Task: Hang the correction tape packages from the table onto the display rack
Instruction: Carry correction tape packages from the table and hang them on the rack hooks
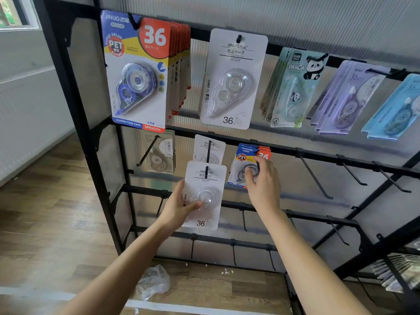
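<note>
Wood floor (56, 223), black display rack (67, 76): left hand (179, 208) gripped a white package (211, 178) threaded on a second-row hook (207, 171), thumb on its blister, while right hand (263, 183) pinched the blue package (243, 155) hanging just beside it.

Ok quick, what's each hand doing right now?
Left hand: holds the white package, thumb on its front.
Right hand: grips the blue and red package.
</note>
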`<state>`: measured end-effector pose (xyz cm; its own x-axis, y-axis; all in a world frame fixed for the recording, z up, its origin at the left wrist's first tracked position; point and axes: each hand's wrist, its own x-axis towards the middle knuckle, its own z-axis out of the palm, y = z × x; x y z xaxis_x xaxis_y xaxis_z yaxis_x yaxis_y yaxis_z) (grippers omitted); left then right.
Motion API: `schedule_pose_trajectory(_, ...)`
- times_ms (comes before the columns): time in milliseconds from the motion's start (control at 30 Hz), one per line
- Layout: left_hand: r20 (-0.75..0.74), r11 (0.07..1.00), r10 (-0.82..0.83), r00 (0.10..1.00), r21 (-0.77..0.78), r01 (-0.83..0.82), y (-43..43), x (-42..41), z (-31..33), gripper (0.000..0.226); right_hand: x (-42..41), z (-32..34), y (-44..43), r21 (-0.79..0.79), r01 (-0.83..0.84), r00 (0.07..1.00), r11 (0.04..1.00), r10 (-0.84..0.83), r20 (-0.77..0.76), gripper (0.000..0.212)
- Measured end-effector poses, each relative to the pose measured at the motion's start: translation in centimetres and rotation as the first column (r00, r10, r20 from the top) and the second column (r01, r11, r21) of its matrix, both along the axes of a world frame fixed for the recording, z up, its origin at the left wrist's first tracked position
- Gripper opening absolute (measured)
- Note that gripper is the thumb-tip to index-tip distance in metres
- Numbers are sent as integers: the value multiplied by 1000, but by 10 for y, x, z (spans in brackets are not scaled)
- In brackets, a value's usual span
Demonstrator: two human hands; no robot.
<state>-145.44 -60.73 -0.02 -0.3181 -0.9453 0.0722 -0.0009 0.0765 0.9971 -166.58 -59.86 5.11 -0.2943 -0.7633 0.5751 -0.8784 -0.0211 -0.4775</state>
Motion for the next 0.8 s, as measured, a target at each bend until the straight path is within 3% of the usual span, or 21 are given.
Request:
schedule_pose_trajectory(367, 201, 994, 79, 976, 60, -93, -84, -40, 9, 51, -4, 0, 1, 16, -13, 980, 1000, 16, -196, 32)
schedule_pose_trajectory(800, 452, 978, 172, 875, 25, -206, -138, -57, 6, 57, -9, -4, -4, -19, -58, 969, 998, 51, -243, 42)
